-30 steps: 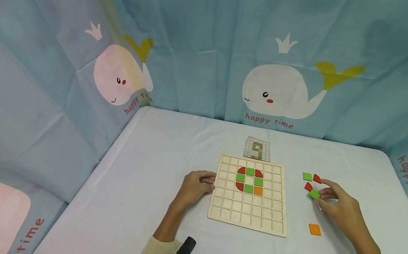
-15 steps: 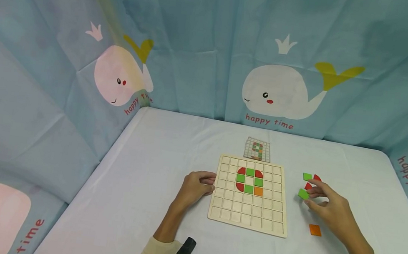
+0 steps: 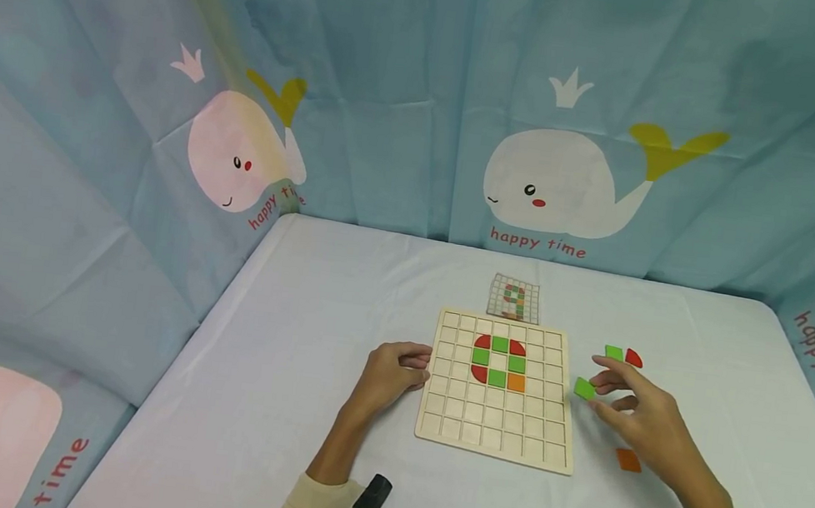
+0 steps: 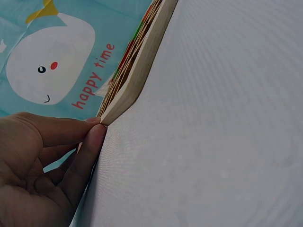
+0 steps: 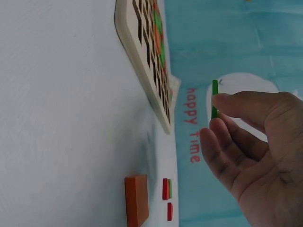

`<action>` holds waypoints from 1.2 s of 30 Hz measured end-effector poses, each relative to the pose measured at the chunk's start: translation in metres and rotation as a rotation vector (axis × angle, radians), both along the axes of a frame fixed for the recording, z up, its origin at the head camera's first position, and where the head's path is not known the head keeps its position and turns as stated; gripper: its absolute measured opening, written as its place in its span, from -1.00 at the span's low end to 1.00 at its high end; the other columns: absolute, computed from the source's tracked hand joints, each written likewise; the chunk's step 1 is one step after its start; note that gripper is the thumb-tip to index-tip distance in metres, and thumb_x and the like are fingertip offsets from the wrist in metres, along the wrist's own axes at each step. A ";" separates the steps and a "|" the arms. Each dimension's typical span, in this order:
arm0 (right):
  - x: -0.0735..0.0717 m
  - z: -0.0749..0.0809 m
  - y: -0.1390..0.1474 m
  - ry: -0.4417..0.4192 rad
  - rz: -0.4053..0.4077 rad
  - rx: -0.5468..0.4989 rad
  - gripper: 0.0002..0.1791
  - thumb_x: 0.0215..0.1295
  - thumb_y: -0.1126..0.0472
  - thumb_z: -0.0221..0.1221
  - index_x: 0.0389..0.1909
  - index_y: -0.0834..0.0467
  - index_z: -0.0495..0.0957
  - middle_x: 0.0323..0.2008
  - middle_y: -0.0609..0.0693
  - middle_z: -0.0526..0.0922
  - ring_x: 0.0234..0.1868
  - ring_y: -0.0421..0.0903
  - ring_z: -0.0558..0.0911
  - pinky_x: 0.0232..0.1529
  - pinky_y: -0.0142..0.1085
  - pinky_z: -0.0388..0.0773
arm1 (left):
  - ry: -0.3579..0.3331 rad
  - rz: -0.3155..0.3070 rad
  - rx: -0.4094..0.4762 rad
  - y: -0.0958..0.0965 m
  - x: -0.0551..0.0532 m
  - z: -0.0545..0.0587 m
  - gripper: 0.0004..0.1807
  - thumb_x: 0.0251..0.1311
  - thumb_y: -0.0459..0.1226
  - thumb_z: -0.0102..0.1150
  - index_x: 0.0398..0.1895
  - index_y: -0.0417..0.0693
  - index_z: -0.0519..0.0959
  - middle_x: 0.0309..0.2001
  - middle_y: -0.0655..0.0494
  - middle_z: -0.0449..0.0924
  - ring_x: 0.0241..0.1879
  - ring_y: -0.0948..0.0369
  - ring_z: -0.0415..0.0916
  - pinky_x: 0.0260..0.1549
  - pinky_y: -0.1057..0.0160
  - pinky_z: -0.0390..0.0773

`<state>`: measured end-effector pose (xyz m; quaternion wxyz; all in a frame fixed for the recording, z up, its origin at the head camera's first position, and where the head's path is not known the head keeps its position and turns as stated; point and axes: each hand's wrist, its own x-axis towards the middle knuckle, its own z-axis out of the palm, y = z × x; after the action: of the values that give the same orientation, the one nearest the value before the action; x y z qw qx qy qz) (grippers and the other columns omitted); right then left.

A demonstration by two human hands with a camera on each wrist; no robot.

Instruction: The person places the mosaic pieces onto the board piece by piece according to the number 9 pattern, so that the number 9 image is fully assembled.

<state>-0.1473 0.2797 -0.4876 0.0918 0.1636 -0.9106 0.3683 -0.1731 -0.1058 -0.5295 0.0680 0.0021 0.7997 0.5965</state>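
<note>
In the head view, a square wooden grid board [image 3: 459,429] lies on the white table. Set in its cells is a ring of green squares, red quarter-rounds and one orange square [image 3: 516,382]. My left hand [image 3: 384,375] grips the board's left edge, with thumb and finger meeting at the rim in the left wrist view. My right hand [image 3: 648,420] pinches a green square tile [image 3: 583,388] between thumb and fingers, just off the board's right edge. From the right wrist, that tile is edge-on and raised above the table.
A small pattern card [image 3: 500,298] lies behind the board. Right of the board are a loose green tile [image 3: 613,353], a red quarter-round [image 3: 634,358] and an orange tile [image 3: 629,460]. Another red piece [image 5: 165,189] shows in the right wrist view. A whale-print curtain [image 3: 393,118] surrounds the table.
My right hand has carried the green tile left from the loose pieces to beside the board. The left hand stays at the board's edge.
</note>
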 end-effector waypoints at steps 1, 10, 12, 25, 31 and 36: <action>0.000 0.000 -0.001 0.000 0.007 -0.001 -0.23 0.12 0.50 0.48 0.39 0.19 0.51 -0.10 0.00 0.72 -0.06 -0.47 0.57 -0.17 -0.62 0.61 | -0.002 0.000 0.003 0.000 0.000 0.000 -0.55 0.20 -0.51 0.36 0.19 -0.26 0.69 -0.03 -0.06 0.78 -0.09 0.18 0.74 -0.25 0.34 0.78; 0.000 -0.001 -0.016 0.019 0.068 -0.006 -0.22 0.09 0.52 0.50 0.38 0.20 0.51 -0.09 -0.03 0.73 -0.08 -0.36 0.63 -0.17 -0.56 0.65 | 0.002 0.000 0.010 -0.001 0.000 -0.002 -0.56 0.20 -0.51 0.37 0.19 -0.27 0.70 -0.03 -0.06 0.78 -0.08 0.18 0.74 -0.25 0.34 0.78; 0.000 -0.002 -0.020 0.018 0.079 -0.008 -0.21 0.08 0.52 0.50 0.39 0.18 0.51 -0.10 -0.04 0.73 -0.08 -0.33 0.64 -0.17 -0.54 0.66 | 0.000 0.002 0.008 0.000 0.000 -0.001 -0.56 0.21 -0.50 0.36 0.19 -0.25 0.70 -0.03 -0.05 0.78 -0.08 0.19 0.74 -0.25 0.35 0.78; -0.002 -0.011 -0.038 -0.051 0.137 -0.031 -0.25 0.10 0.50 0.50 0.35 0.23 0.52 -0.12 -0.05 0.73 -0.15 -0.11 0.72 -0.19 -0.43 0.73 | -0.009 0.005 0.006 0.000 0.001 0.001 -0.56 0.21 -0.50 0.36 0.20 -0.24 0.70 -0.03 -0.04 0.78 -0.08 0.18 0.74 -0.25 0.34 0.78; -0.003 -0.015 -0.044 -0.055 0.173 -0.050 -0.27 0.12 0.50 0.49 0.35 0.25 0.52 -0.12 -0.07 0.72 -0.15 -0.09 0.72 -0.18 -0.41 0.73 | -0.008 0.006 -0.002 0.000 0.001 0.001 -0.56 0.21 -0.50 0.36 0.19 -0.24 0.70 -0.04 -0.03 0.78 -0.09 0.18 0.74 -0.25 0.34 0.78; -0.004 -0.017 -0.049 -0.086 0.175 -0.041 -0.29 0.15 0.49 0.48 0.35 0.24 0.52 -0.11 -0.08 0.71 -0.13 -0.10 0.72 -0.15 -0.39 0.75 | -0.004 0.007 -0.004 0.000 0.000 0.001 -0.56 0.21 -0.49 0.36 0.19 -0.24 0.70 -0.03 -0.03 0.78 -0.08 0.18 0.73 -0.25 0.34 0.78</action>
<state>-0.1516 0.2302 -0.5045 0.0234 0.2246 -0.8882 0.4001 -0.1727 -0.1056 -0.5281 0.0675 -0.0023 0.8008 0.5951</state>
